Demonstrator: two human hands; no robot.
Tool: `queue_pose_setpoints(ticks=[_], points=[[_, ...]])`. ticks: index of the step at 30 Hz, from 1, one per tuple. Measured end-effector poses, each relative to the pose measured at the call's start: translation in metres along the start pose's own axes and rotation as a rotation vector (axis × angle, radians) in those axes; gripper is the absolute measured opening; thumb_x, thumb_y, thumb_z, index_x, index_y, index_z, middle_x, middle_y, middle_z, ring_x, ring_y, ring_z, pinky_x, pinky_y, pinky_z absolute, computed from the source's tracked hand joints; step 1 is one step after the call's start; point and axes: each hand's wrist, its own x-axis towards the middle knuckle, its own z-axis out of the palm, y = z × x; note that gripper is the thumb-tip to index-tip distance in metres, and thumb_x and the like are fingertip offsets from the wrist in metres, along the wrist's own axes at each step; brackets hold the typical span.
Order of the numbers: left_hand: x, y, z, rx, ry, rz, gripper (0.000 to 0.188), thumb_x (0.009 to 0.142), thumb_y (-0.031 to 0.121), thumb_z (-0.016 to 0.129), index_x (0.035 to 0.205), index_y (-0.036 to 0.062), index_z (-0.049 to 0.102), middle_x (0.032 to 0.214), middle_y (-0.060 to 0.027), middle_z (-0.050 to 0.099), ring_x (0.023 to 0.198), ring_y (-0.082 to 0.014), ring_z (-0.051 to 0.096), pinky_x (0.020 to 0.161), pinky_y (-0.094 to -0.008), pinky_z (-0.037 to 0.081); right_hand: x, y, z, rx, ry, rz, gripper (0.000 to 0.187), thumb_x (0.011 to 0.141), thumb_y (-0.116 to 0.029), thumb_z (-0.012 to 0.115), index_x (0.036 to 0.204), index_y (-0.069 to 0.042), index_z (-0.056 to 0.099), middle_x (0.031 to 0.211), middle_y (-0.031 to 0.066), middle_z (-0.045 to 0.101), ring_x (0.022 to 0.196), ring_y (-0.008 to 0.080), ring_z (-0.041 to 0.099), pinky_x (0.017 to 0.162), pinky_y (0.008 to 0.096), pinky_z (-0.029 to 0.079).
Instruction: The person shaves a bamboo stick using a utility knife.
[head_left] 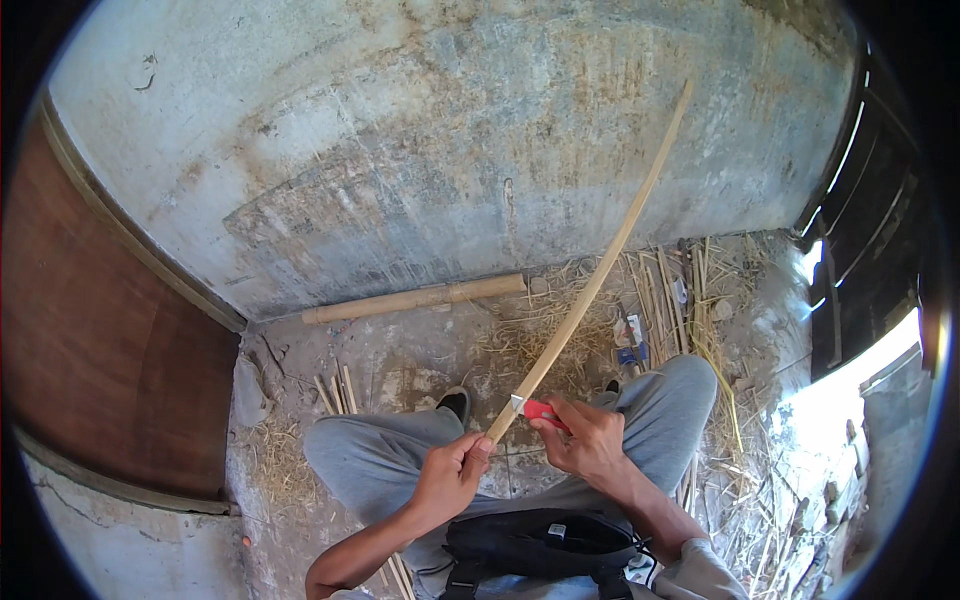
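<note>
A long, pale bamboo strip (612, 255) slants up and away from my lap toward the wall, narrowing at its far end. My left hand (447, 480) grips its near end, the thumb along the top. In my right hand (588, 440) is a red-handled utility knife (544, 413). The knife's short blade touches the strip a little beyond my left fingers. My fingers hide part of the red handle.
A thick bamboo pole (415, 299) lies along the foot of the stained wall (400, 150). Thin bamboo sticks (668, 295) and shavings (545, 315) litter the floor. A black bag (535, 550) rests against my waist. A brown door (120, 330) stands at left.
</note>
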Motion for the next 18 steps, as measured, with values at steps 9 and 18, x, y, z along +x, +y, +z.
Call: queue_pose_setpoints(ticks=[9, 18], points=[[-0.038, -0.018, -0.017, 0.048, -0.053, -0.026, 0.031, 0.104, 0.024, 0.051, 0.096, -0.0032, 0.064, 0.063, -0.0015, 0.053, 0.058, -0.0064, 0.048, 0.054, -0.0244, 0.04, 0.033, 0.046, -0.017, -0.115, 0.102, 0.259, 0.023, 0.086, -0.026, 0.074, 0.099, -0.007, 0.073, 0.064, 0.0108, 0.066, 0.05, 0.0278, 0.064, 0.046, 0.0385, 0.048], [-0.073, -0.035, -0.047, 0.079, 0.018, 0.005, 0.019, 0.101, 0.014, 0.056, 0.101, -0.0017, 0.065, 0.06, -0.0059, 0.057, 0.052, -0.0093, 0.052, 0.05, -0.0271, 0.043, 0.056, 0.037, -0.008, -0.073, 0.076, 0.14, 0.023, 0.085, -0.027, 0.074, 0.097, -0.009, 0.073, 0.066, 0.0103, 0.067, 0.051, 0.0279, 0.064, 0.046, 0.038, 0.048]])
